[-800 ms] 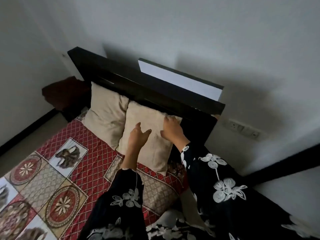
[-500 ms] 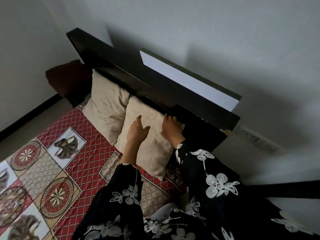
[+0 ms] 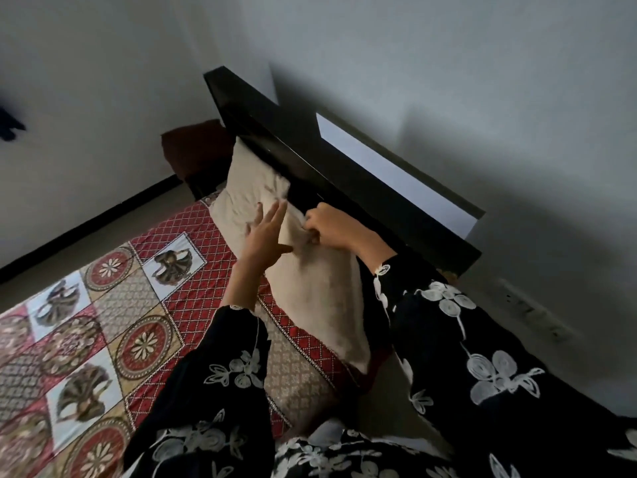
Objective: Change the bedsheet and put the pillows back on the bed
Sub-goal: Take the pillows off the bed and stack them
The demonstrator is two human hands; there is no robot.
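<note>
My right hand [image 3: 332, 227] grips the pillow [image 3: 320, 298] by its top at the headboard [image 3: 310, 160]; my left hand [image 3: 265, 232] lies flat-fingered at its edge

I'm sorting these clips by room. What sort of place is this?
Most likely a bedroom: a patterned bedsheet on a bed, with beige pillows against a dark headboard.

No readable text, label, brand, number or sign shows anywhere.

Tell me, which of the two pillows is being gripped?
The nearer pillow: the right hand pinches its upper fabric. The farther pillow is not gripped.
</note>
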